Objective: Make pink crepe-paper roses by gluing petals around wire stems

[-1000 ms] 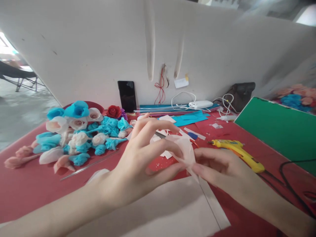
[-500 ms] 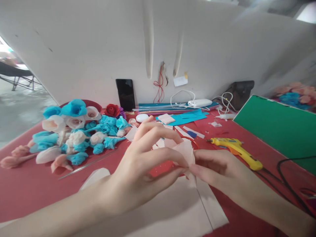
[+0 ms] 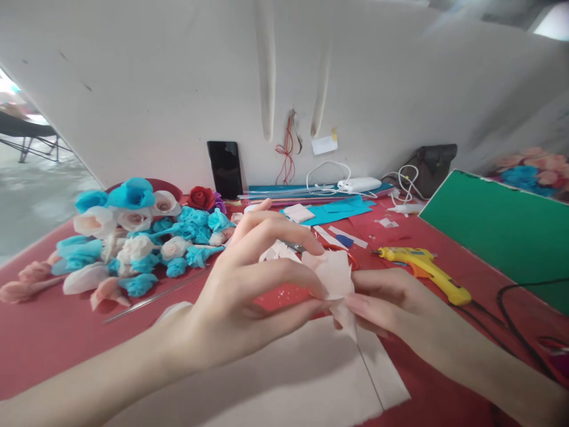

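Since the earlier frame, the paper has swung its flat, squarish face into view, and the left hand has shifted slightly left. Paper is pale, thin, softly creased, narrowing to a folded point below; held above the near edge of the scraps, over a broad smooth sheet. Left hand: thumb and forefinger closed on the paper's left side, other fingers arched, loosely spread. Right hand: thumb and curled fingers pinching its lower right. Table red, matt. Far left, crinkled flowers, blue, white and peach. Right, yellow plastic glue gun; beyond it, flat green board.
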`<state>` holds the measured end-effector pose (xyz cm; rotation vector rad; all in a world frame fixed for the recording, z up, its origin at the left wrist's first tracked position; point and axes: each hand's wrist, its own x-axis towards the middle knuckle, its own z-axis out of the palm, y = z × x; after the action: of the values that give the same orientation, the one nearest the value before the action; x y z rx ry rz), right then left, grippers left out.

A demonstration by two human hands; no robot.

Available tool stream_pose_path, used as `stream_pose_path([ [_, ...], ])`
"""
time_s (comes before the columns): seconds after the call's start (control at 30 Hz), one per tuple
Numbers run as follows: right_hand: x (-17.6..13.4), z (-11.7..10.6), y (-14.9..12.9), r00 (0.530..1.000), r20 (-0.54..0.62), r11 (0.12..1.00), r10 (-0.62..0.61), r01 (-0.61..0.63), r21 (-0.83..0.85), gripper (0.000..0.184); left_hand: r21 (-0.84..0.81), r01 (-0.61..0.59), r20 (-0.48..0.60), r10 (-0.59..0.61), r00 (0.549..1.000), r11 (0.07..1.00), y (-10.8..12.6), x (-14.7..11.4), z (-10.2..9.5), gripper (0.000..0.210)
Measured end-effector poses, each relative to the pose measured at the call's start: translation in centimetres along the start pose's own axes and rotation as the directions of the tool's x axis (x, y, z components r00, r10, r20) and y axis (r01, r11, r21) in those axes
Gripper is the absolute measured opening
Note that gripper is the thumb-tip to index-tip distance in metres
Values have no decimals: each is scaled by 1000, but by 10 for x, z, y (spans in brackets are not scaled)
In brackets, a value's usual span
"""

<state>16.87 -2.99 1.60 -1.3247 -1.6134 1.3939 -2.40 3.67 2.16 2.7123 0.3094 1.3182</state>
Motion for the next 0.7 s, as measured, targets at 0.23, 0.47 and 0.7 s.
stream_pose_path([
  [0.23, -1, 1, 7, 998, 46, 988, 42, -48, 144, 25, -35, 41, -76, -43, 996, 999, -2, -3, 3, 13],
  [0.47, -1, -5, 16, 995, 70, 984, 78, -88, 157, 31, -65, 31, -112, -39, 993, 997, 2, -1, 1, 9],
  [0.7, -1, -5, 14, 989, 140, 978, 39, -66, 195, 29, -71, -19, -98, 12, 995, 997, 4, -1, 0, 11],
])
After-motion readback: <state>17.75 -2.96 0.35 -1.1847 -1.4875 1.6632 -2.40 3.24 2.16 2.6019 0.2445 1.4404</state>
